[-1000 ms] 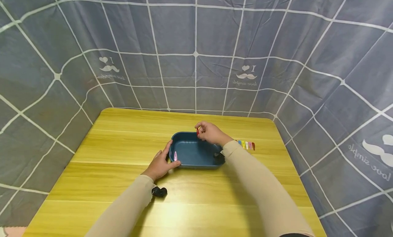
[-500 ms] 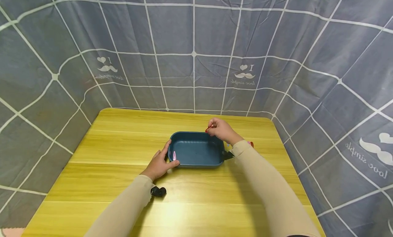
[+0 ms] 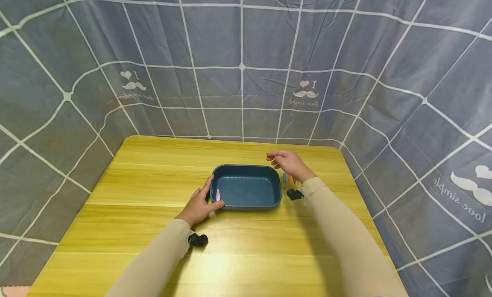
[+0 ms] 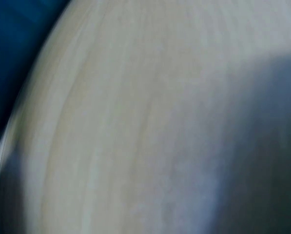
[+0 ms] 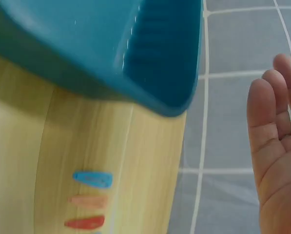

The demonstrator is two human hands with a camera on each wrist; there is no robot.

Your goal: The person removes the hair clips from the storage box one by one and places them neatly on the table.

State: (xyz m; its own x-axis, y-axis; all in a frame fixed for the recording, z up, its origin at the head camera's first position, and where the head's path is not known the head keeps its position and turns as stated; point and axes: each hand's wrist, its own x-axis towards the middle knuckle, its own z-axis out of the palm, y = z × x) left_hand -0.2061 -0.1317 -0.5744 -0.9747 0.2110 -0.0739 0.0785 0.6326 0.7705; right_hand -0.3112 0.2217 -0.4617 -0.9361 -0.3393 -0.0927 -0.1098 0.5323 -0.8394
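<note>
In the head view my left hand (image 3: 197,206) holds the near left corner of a dark teal plastic tub (image 3: 246,208), thumb over the front rim and fingers along the left side. A pink snap hair clip (image 3: 218,195) is inside the tub at its left end. Beyond the tub's far right corner, my right hand (image 3: 289,162) is raised and pinches a red hair clip (image 3: 270,157), mostly hidden by the fingers. The right wrist view shows this hand (image 5: 277,146) at the right edge, beside the tub (image 5: 87,80); its fingertips run partly out of frame.
Right of the tub, a row of hair clips lies on the wooden table (image 3: 153,190): a blue clip (image 5: 92,179), an orange clip (image 5: 88,201) and a red clip (image 5: 85,223) among them. A grey checked curtain (image 3: 215,87) surrounds the table. The left wrist view is blurred.
My right hand, with the red hair clip, has moved right from above the tub to beyond its far right corner, and more clips now show under the wrist. The left hand stays put.
</note>
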